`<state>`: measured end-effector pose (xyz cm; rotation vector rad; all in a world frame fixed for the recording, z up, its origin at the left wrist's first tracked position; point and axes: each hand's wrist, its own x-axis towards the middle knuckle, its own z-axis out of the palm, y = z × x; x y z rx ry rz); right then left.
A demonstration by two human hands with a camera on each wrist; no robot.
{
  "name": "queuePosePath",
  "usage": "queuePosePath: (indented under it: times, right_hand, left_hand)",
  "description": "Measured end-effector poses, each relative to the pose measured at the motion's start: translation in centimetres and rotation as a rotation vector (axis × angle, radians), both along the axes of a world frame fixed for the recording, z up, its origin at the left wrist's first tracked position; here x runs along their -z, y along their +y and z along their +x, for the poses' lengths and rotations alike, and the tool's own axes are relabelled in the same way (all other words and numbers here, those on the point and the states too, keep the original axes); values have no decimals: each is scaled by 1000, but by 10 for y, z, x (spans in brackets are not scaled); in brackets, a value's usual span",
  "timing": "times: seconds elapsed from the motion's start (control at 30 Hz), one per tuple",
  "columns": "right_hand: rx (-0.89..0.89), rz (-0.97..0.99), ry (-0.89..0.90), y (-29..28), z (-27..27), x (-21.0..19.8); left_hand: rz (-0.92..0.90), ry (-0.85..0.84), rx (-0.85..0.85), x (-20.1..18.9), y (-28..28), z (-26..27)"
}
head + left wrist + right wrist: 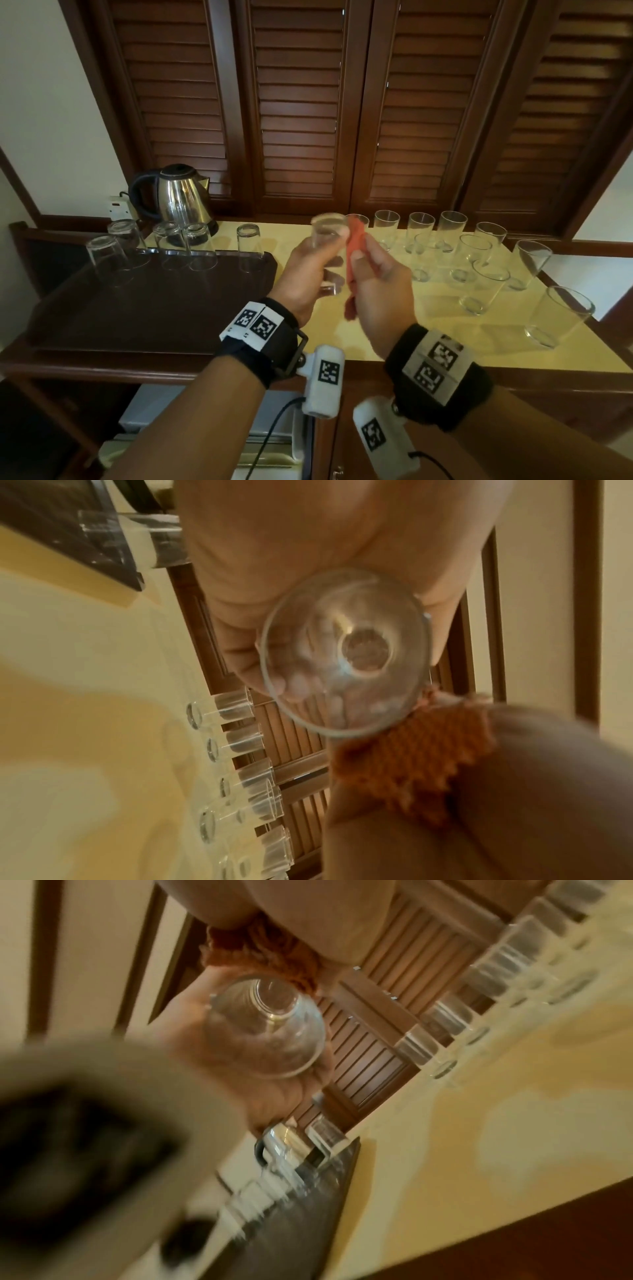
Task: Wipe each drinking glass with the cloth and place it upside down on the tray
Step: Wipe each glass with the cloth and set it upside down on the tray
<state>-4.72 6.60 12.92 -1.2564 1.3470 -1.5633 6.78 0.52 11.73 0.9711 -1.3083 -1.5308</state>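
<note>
Head view: wiping step. Left hand [301, 270] grip wraps glass [328, 240]; right hand [380, 291] pinches cloth [356, 246] against it. Next: invert glass, set on tray [144, 308] left of it.

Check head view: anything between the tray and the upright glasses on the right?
Yes: both hands, above the yellow counter. Left hand grips a glass; right hand holds the orange cloth against it.

At centre frame my left hand [305, 270] grips a glass [328, 253] upright, and my right hand [380, 291] pinches the orange cloth [356, 250] against its side. Left of them, five upturned glasses [198, 245] sit on the dark tray [137, 308].
</note>
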Motion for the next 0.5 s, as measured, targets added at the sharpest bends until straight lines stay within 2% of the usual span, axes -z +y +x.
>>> queuePosePath:
  times: [0.07, 0.13, 0.2, 0.3, 0.4, 0.47, 0.5]
  right_hand:
    - [-16, -7, 28, 4, 2, 2]
    - [49, 9, -27, -7, -9, 2]
    - [72, 20, -52, -8, -14, -2]
    - [-47, -2, 21, 5, 0, 2]
    - [38, 41, -2, -9, -8, 3]
    - [59, 64, -54, -12, -11, 0]
    - [37, 44, -25, -9, -7, 0]
  left_hand:
    - [59, 18, 30, -2, 1, 1]
    - [83, 7, 103, -1, 3, 1]
    - [45, 13, 64, 5, 2, -1]
    - [17, 35, -11, 5, 2, 0]
    - [86, 14, 94, 6, 5, 3]
    - [66, 17, 55, 9, 4, 2]
    - [45, 31, 11, 10, 3, 2]
